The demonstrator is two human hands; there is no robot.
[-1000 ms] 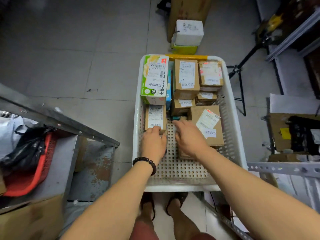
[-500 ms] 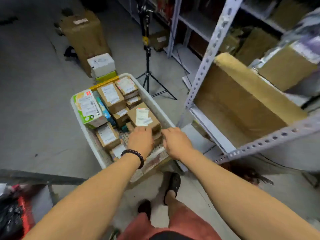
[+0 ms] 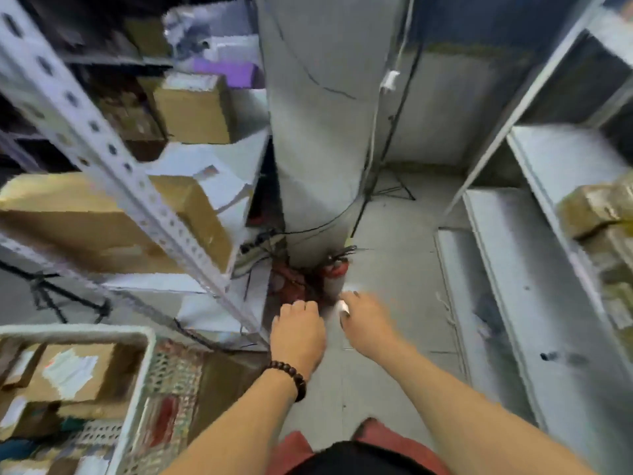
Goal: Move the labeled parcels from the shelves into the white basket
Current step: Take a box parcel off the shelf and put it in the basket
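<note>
- A bracelet [image 3: 289,378] of dark brown round beads circled the wrist of the left hand [image 3: 298,332]
- Both forearms [image 3: 239,433] were bare to the frame's edge
- A small white patch [image 3: 342,307] showed on the thumb side of the right hand [image 3: 368,323], too blurred to identify
- Reddish shorts [image 3: 295,450] covered the thighs, below the hem of a black garment [image 3: 359,462]

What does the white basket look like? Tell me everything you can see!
The white basket sits at the lower left, partly out of frame. It looks like plastic, with a thick smooth rim, a rounded corner and walls full of small holes. It stands upright and holds brown cardboard parcels with white labels, too blurry to read. The left hand and right hand are both away from it.
</note>
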